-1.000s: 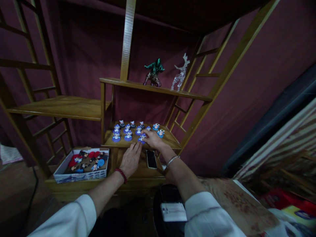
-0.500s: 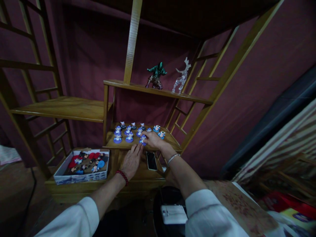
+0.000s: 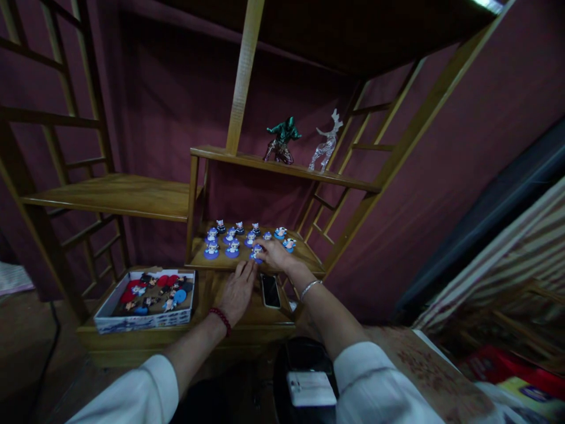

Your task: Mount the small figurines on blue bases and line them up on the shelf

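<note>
On the low wooden shelf point(image 3: 286, 266) stand several small figurines in rows. Those at the front have purple round bases, like the figurine point(image 3: 232, 248) in the middle. My right hand point(image 3: 274, 253) has its fingers closed on the purple-based figurine point(image 3: 256, 253) at the right of the front row. My left hand point(image 3: 237, 290) rests at the shelf's front edge, palm down, fingers stretched out, with nothing visible in it. Behind are dark-based figurines point(image 3: 239, 227), and two blue-based figurines point(image 3: 289, 244) stand at the right.
A cardboard tray point(image 3: 145, 321) of mixed figurines sits at the left. A smartphone point(image 3: 270, 291) lies by my left hand. Above, a green figure point(image 3: 282, 140) and a clear deer point(image 3: 325, 144) stand on a shelf. A white device point(image 3: 311, 388) lies on a black seat below.
The view has shifted slightly. My right hand stays on the same figurine, and my left hand remains at the shelf's front edge.
</note>
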A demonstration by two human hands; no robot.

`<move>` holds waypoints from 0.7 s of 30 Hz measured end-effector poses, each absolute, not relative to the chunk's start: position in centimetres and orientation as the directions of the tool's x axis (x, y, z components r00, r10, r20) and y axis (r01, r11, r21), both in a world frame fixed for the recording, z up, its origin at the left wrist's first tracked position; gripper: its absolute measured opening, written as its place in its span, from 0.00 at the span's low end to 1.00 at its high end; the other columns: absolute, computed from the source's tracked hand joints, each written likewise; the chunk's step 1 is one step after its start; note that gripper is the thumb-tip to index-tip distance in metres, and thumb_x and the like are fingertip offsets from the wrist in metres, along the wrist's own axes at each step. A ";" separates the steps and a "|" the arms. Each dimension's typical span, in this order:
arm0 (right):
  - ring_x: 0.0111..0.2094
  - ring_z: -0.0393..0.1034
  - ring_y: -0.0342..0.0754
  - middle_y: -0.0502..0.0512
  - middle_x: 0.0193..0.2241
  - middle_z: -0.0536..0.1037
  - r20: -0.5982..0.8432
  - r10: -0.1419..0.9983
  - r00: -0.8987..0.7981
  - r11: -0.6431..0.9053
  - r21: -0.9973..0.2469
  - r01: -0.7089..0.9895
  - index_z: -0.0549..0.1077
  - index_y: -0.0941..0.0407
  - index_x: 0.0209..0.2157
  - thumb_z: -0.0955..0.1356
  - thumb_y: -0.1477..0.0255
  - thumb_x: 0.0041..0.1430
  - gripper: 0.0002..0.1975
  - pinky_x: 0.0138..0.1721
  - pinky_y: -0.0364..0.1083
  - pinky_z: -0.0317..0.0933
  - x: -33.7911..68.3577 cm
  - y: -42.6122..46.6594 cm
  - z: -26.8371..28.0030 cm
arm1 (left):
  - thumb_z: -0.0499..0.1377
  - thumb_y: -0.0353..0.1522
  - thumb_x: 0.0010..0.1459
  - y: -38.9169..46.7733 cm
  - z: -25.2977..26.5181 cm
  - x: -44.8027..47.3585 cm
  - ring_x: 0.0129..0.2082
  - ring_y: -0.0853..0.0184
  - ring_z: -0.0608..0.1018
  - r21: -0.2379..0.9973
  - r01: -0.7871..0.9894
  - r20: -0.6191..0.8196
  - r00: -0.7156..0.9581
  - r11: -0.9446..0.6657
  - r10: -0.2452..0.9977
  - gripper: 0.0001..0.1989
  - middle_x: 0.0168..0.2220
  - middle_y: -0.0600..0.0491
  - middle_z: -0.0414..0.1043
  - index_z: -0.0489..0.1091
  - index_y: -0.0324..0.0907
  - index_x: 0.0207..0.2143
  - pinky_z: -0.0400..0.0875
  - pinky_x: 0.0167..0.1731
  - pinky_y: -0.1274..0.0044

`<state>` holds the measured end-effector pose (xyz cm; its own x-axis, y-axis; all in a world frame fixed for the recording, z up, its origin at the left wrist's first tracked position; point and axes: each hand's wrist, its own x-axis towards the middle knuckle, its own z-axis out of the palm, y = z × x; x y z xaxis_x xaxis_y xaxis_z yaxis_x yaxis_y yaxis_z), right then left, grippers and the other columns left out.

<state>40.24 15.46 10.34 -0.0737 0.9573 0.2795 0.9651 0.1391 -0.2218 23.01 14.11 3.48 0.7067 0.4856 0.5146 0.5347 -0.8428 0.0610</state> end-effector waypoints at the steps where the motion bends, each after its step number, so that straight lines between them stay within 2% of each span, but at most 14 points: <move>1: 0.26 0.62 0.41 0.49 0.25 0.71 0.282 0.957 -0.069 0.138 -0.233 0.963 0.70 0.54 0.42 0.67 0.77 0.47 0.17 0.30 0.39 0.55 40.2 15.4 10.3 | 0.41 0.18 0.53 14.1 3.4 23.1 0.56 0.63 0.55 0.060 0.536 0.521 0.703 -0.842 0.485 0.27 0.57 0.45 0.54 0.50 0.35 0.57 0.64 0.47 0.70; 10: 0.26 0.62 0.41 0.48 0.24 0.70 0.259 0.964 -0.054 0.128 -0.278 0.952 0.70 0.54 0.42 0.67 0.76 0.48 0.16 0.30 0.39 0.56 40.0 14.8 10.8 | 0.42 0.17 0.51 14.3 3.1 22.9 0.56 0.63 0.55 0.073 0.503 0.536 0.708 -0.861 0.459 0.29 0.58 0.46 0.53 0.50 0.35 0.57 0.62 0.49 0.70; 21: 0.26 0.62 0.41 0.49 0.24 0.70 0.256 0.963 -0.087 0.157 -0.267 0.951 0.71 0.54 0.42 0.67 0.77 0.48 0.16 0.31 0.39 0.56 40.1 14.8 10.8 | 0.42 0.17 0.48 14.0 3.4 22.9 0.57 0.62 0.53 0.082 0.517 0.488 0.725 -0.852 0.486 0.32 0.59 0.46 0.50 0.48 0.36 0.58 0.61 0.49 0.68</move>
<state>40.11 14.83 10.79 -0.0870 0.9628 0.2559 0.9509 0.1568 -0.2667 22.86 13.97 3.36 0.7250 0.4863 0.4878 0.5168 -0.8522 0.0816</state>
